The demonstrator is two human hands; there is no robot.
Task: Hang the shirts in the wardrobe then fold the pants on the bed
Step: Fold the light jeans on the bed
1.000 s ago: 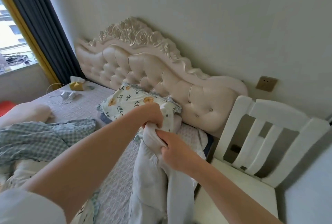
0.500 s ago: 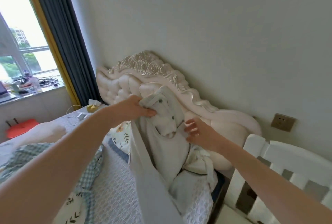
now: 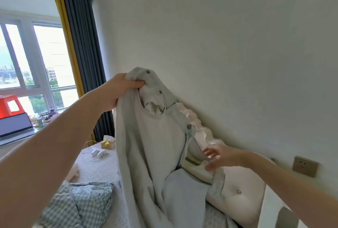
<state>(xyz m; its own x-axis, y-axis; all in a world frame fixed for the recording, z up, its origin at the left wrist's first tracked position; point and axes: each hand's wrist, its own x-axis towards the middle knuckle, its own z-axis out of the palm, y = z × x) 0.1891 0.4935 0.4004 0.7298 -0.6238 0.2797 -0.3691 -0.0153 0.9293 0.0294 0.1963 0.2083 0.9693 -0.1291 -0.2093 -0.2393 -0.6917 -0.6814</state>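
Observation:
A pale grey-green garment (image 3: 155,147) with buttons and a zip hangs in the air over the bed (image 3: 104,169). My left hand (image 3: 120,90) grips its top edge by the waistband and holds it high. Lower and to the right, my right hand (image 3: 217,158) has its fingers spread, blurred, close to the garment's loose side and holding nothing. The garment's lower part drops out of the bottom of the view.
A green checked cloth (image 3: 80,204) lies crumpled on the bed at lower left. The padded headboard (image 3: 237,198) stands against the wall, with a white chair (image 3: 270,207) at lower right. A tissue box (image 3: 108,143) and a charger (image 3: 97,153) lie at the bed's far end.
My left hand has lifted the garment much higher. My right hand has let go of it and dropped down to the right, fingers spread. The view has tilted upward.

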